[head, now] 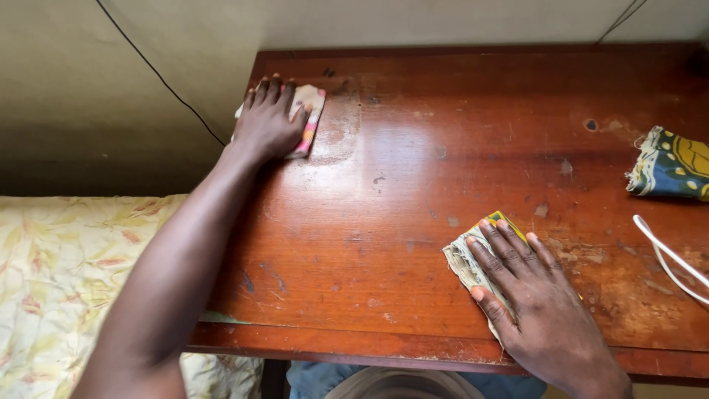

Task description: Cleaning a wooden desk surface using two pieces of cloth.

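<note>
My left hand (pixel 267 122) lies flat on a small folded cloth with pink and yellow edges (pixel 311 111) at the far left corner of a worn reddish wooden table (pixel 399 177). Fingers are together, pressing down on it. My right hand (pixel 532 295) rests palm down on another folded cloth, pale with a green and yellow corner (pixel 465 260), near the table's front edge. Most of that cloth is hidden under the hand.
A third folded cloth, blue, green and yellow (pixel 670 164), lies at the table's right edge. A white cable (pixel 668 258) loops in from the right. A floral bedsheet (pixel 66 281) lies left of the table. A black wire (pixel 159 77) runs down the wall.
</note>
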